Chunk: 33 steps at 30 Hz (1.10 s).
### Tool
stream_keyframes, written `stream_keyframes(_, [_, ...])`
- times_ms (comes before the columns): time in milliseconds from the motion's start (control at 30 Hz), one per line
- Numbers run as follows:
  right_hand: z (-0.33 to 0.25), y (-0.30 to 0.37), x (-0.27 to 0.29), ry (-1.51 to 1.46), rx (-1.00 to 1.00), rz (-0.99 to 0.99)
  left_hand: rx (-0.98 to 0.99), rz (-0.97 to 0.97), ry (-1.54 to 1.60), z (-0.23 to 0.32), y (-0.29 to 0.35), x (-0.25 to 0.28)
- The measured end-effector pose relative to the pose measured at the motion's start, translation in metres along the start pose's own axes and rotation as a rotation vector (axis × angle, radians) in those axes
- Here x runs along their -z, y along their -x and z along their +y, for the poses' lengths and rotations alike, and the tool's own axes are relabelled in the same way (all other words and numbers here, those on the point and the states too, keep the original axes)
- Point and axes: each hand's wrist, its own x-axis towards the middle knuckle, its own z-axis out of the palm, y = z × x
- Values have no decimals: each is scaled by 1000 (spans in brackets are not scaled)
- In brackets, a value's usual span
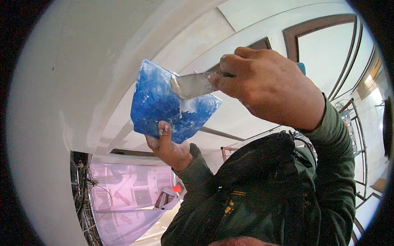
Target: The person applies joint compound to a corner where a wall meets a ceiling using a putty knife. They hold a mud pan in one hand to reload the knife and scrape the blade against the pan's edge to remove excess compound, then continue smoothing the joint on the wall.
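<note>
Head view, watched from my remote post. Left hand (170, 149) pinches the lower edge of a blue plate (154, 100): thumb flat on the near face, other fingers mostly hidden behind it. Pale smears on that thumb. The plate is tilted, held up left of centre in my picture, its face streaked white.

Right hand (275, 88), higher and to the right, is closed around a broad metal scraper (199, 84), fingers curled over the blade's near end. I can't make out the whole grip. The blade reaches left across the plate; pale paste (177, 87) sits along its front edge, against the blue face. A little whitish residue marks the plate just below.

Around them: smooth pale wall (53, 94) on the left, a bundle of cables (84, 201) low in an opening, pinkish translucent sheeting (131, 192) beside it. Dark green sleeves (334, 143) on both arms.
</note>
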Motion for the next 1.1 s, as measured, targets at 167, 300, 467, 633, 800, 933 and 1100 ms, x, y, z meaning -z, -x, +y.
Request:
stream_keyframes(167, [-16,-13,9,122,10,-86,293,115,-8,20,-1,-7])
stream_keyframes(300, [-20,-12,21,127,-141,-149,259,233,89,8,3,15])
stream_keyframes(467, [-2,-46,27,-172,-201,423,158,195,192,9,-13,61])
stream_keyframes(633, [18,-101,9,-16,-179,883,120,180,177,-6,-27,99])
stream_keyframes(800, [33,-128,-7,102,-145,981,168,143,230,-2,-31,93])
stream_keyframes(933, [27,-137,-5,172,-195,993,250,83,281,1,-38,101])
stream_keyframes(1100, [20,-138,10,40,-246,822,290,109,238,-3,-44,107])
